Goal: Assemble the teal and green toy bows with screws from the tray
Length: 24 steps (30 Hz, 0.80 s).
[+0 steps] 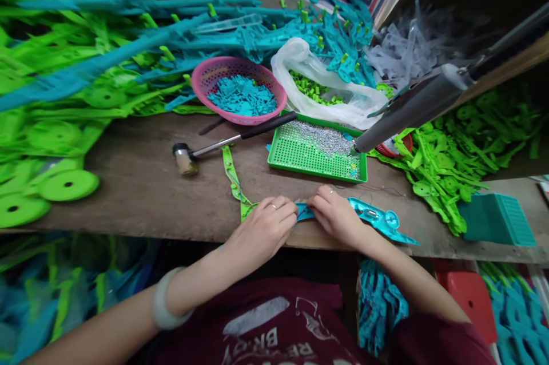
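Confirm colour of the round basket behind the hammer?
Pink basket, holding teal pieces; clearest in the head view.

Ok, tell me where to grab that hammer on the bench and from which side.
Take the hammer by its black grip, the end lying against the green tray below the pink basket. Come from above and a little to the right: it lies flat with its head to the left, and the grip is the thick, bare part. Both hands are busy on the plastic strip.
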{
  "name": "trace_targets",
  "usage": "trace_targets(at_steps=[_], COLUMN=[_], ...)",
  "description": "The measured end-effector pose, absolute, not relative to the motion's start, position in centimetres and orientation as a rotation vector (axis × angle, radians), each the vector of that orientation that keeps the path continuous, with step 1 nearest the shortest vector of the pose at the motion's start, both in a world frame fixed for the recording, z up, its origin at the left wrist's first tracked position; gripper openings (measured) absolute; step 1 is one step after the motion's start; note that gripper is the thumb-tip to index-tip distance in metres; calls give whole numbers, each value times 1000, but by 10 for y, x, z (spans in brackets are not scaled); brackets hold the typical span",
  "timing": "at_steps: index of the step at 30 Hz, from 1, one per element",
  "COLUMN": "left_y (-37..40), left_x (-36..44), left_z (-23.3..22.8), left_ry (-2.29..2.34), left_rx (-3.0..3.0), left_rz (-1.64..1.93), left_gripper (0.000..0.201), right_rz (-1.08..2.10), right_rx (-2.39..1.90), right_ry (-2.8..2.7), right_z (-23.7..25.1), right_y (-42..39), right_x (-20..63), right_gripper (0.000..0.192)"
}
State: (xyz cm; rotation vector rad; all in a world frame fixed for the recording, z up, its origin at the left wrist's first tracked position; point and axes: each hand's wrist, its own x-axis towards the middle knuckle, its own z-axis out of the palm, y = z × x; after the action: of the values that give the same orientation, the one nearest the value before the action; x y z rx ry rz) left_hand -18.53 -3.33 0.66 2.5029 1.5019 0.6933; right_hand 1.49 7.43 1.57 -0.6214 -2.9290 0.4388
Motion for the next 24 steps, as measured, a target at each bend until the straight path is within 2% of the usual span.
trace_targets(at_steps=[4, 9, 15, 20, 24], left_y=[-33, -35, -38, -31, -28], left_x=[-186, -181, -174, -179, -183], left_z=[9, 6, 4, 3, 1], left_ry=[1542, 1568, 1756, 1564, 1496], left_rx=[2514, 2535, 2488, 2589, 2643], left_rz=[646, 612, 552, 637, 756], left_gripper=[15, 15, 17, 21, 24], right_rz=[297, 295, 139, 101, 194], right_rx=[-581, -586, -504, -484, -431], right_ry=[-2955, -2925, -2915, -3046, -3153], right_z=[15, 12, 12, 15, 35], right_y=[70, 68, 71, 70, 71], right_x=[15, 18, 24, 20, 26], right_gripper=[29, 34, 32, 26, 22])
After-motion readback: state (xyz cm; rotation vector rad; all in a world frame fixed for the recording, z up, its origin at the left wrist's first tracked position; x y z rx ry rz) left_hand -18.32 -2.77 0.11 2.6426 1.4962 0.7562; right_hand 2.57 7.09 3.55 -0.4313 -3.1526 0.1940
